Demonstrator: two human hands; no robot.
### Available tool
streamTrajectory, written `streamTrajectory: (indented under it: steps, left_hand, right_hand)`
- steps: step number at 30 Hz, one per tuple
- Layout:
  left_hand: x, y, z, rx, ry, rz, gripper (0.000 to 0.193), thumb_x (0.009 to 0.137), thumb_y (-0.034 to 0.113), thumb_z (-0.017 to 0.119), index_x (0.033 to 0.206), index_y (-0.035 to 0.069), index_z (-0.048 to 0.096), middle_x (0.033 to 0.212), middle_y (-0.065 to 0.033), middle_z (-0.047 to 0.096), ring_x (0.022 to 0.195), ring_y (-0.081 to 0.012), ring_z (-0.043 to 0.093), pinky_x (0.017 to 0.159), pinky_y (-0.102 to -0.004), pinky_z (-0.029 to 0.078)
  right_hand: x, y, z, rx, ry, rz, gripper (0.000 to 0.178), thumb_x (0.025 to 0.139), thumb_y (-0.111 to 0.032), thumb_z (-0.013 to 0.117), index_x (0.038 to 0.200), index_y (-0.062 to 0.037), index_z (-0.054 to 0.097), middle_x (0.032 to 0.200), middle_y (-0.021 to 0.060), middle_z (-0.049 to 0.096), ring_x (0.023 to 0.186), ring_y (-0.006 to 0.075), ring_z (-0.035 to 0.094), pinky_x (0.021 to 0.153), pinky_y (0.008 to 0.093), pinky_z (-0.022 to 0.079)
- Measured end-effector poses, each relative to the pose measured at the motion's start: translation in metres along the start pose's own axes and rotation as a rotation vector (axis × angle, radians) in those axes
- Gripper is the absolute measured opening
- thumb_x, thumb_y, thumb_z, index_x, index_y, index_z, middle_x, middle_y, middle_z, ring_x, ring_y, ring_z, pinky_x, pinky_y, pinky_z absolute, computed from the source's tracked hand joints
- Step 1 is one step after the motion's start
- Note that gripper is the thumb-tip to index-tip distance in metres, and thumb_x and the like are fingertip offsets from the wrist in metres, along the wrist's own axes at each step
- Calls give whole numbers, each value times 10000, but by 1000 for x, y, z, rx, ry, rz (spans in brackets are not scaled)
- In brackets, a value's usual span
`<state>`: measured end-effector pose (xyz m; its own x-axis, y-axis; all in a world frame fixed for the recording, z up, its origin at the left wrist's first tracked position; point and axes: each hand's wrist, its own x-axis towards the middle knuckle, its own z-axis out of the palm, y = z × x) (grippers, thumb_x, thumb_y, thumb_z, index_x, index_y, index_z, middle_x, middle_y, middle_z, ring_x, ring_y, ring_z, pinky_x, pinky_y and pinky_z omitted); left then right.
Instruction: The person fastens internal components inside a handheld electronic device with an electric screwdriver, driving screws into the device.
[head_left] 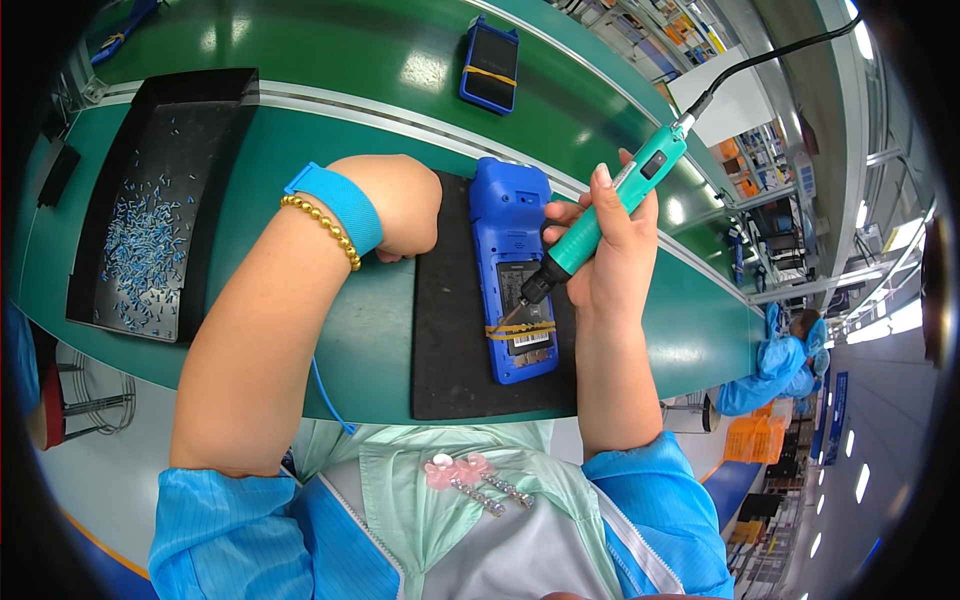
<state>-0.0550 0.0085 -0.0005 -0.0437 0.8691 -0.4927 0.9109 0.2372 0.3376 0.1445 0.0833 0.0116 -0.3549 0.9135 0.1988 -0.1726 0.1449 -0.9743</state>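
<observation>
No wording can be made out with certainty. Between the left hand [412, 210] and the right hand [612, 250], a white barcode label [530, 340] shows in the blue device [508, 245], its print too small. Beyond both hands, another device [492, 55] has faint lettering; far to their right, a blue sign [837, 405] is blurred.

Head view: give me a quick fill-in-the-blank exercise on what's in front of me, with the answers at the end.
1. The person's ____ hand holds the electric screwdriver.
2. The gold beaded bracelet is on the person's ____ arm.
3. The tray with the small loose screws is coloured ____.
4. The handheld device lying on the mat has a ____ casing.

Missing words: right; left; black; blue.
</observation>
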Motion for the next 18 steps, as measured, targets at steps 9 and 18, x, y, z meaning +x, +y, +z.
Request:
streamTrajectory:
  steps: [9, 18]
  left_hand:
    - [0, 1, 0, -1, -2, -8, 146, 828, 147, 627, 796, 58, 739, 686, -54, 717, 674, -182, 700, 668, -338, 554]
    - [-1, 1, 0, 8, 0, -12, 146, 832, 154, 628, 796, 62, 736, 688, -58, 717, 673, -185, 699, 663, -341, 554]
  right_hand:
    - [1, 2, -2, 5, 10, -2, 739, 933, -264, 729, 1455, 9, 281, 923, 94, 543, 673, 234, 681, 506, 349, 576]
    - [1, -4, -4, 38, 16, -3, 750, 938, -257, 723, 1457, 33, 265, 890, 99, 534, 658, 232, 679, 502, 349, 578]
